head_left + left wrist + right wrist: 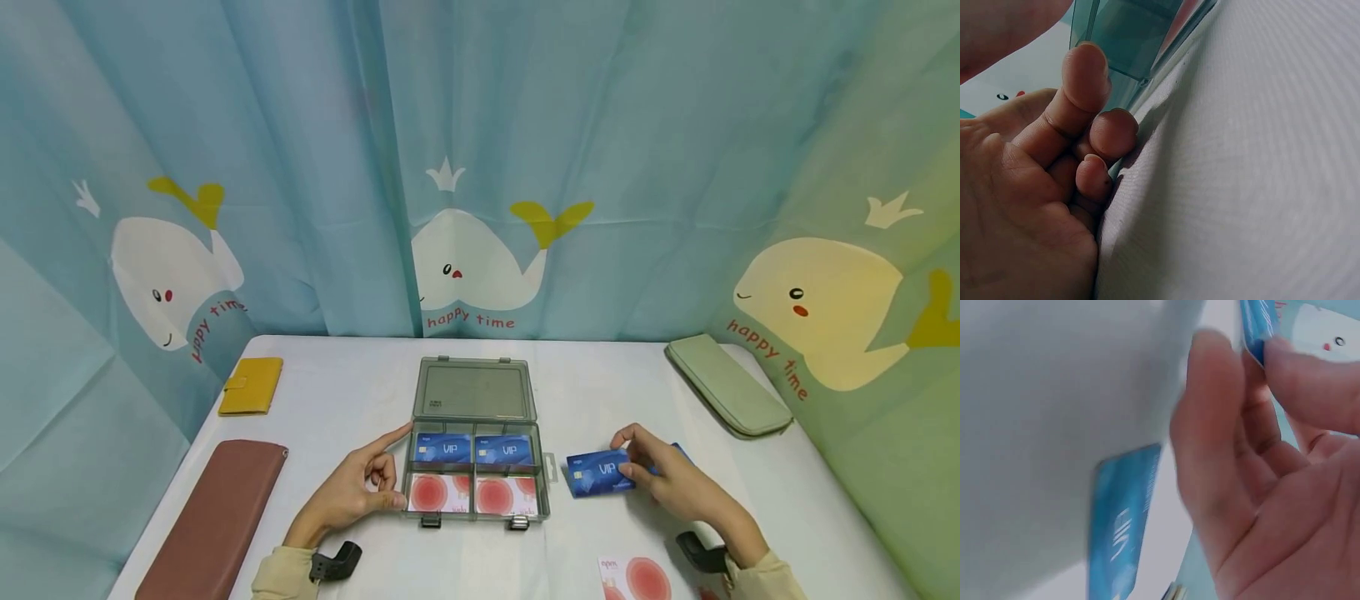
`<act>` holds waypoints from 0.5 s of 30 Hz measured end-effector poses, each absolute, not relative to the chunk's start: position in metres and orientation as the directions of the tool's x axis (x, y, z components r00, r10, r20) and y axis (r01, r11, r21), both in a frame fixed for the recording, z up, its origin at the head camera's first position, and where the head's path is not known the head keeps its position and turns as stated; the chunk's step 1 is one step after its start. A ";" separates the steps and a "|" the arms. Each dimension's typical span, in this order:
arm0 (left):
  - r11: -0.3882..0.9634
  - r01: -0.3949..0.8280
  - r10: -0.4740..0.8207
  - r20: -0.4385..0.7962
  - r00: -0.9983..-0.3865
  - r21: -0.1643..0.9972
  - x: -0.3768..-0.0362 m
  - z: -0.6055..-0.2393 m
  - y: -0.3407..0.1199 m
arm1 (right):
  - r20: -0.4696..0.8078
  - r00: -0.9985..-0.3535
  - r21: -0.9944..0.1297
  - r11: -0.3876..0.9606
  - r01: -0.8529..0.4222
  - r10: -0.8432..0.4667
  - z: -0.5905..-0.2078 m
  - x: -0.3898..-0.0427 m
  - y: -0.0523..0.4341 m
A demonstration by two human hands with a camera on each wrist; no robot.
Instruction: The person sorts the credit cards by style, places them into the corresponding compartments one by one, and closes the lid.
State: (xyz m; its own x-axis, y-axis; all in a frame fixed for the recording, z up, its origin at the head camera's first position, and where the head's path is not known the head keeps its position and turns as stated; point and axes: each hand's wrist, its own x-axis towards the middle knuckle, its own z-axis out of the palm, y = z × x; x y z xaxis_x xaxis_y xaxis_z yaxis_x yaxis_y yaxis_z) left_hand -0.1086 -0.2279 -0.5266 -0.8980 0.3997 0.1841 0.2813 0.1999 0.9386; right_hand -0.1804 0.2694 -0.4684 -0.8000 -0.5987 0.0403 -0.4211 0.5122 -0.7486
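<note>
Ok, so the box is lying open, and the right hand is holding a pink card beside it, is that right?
Not quite: the card in the right hand is blue, not pink, as the head view shows. The box does lie open beside it.

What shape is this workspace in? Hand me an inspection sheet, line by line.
Surface: white table.
Job's things: open divided box; blue cards show in its rear compartments, pink cards in its front ones; a loose blue card lies by the right hand; a loose pink card lies nearer the person.
Clutter: yellow wallet and brown case at left; green case at right.
Hands: left hand touches the box's left side; right hand pinches a blue VIP card.
Cables: nothing seen.
Surroundings: whale-print curtain behind and beside the table.
</note>
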 end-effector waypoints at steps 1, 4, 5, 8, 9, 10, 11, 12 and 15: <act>0.201 0.283 0.399 0.185 -0.898 0.938 -0.108 -0.527 -0.228 | 0.031 -0.802 -0.779 0.488 -0.393 -0.597 -0.467 -0.180 0.268; 0.199 0.283 0.401 0.186 -0.897 0.938 -0.108 -0.527 -0.228 | 0.006 -0.813 -0.846 0.431 -0.315 -0.582 -0.462 -0.181 0.265; 0.198 0.284 0.401 0.186 -0.897 0.938 -0.108 -0.527 -0.228 | 0.011 -0.816 -0.857 0.415 -0.305 -0.578 -0.462 -0.182 0.263; 0.197 0.286 0.403 0.189 -0.895 0.938 -0.108 -0.527 -0.228 | 0.030 -0.821 -0.880 0.374 -0.292 -0.570 -0.461 -0.183 0.257; 0.197 0.287 0.403 0.189 -0.895 0.937 -0.108 -0.526 -0.228 | 0.042 -0.822 -0.883 0.363 -0.297 -0.568 -0.461 -0.183 0.255; 0.197 0.287 0.403 0.190 -0.895 0.938 -0.108 -0.526 -0.228 | 0.053 -0.822 -0.887 0.352 -0.300 -0.567 -0.460 -0.184 0.253; 0.195 0.286 0.403 0.189 -0.896 0.938 -0.108 -0.526 -0.228 | 0.063 -0.822 -0.891 0.340 -0.302 -0.566 -0.460 -0.184 0.251; 0.196 0.286 0.403 0.189 -0.895 0.938 -0.108 -0.526 -0.227 | 0.072 -0.822 -0.893 0.330 -0.305 -0.564 -0.460 -0.184 0.249; 0.197 0.285 0.403 0.188 -0.896 0.938 -0.109 -0.527 -0.227 | 0.101 -0.822 -0.896 0.307 -0.320 -0.560 -0.458 -0.185 0.242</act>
State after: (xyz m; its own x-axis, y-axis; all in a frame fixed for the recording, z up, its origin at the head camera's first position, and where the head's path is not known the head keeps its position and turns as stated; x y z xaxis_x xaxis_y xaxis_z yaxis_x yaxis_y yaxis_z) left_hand -0.1088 -0.2275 -0.5268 -0.8959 0.4026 0.1877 0.2851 0.1973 0.9380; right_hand -0.1851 0.2423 -0.4579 -0.8224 -0.5597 0.1014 -0.3197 0.3073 -0.8963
